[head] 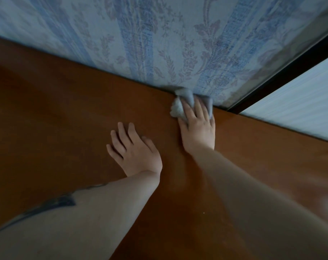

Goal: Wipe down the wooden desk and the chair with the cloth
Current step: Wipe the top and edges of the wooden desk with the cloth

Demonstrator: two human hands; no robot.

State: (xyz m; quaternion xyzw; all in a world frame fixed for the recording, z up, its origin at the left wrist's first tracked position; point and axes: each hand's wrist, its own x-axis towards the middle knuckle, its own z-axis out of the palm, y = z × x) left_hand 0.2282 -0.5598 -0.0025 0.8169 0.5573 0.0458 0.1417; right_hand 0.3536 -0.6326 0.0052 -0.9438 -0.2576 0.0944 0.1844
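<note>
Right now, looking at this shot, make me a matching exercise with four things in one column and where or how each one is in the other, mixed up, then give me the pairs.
Column one:
1. left hand
2. right hand
3. cloth
4. wallpaper

Column two:
A. bunched at the back edge of the wooden desk, against the wall
B. blue floral stripes, behind the desk
C. flat on bare wood, fingers spread, nothing under it
D. on top of the grey fabric, pressing it down

Pairs: 1-C, 2-D, 3-A, 4-B
</note>
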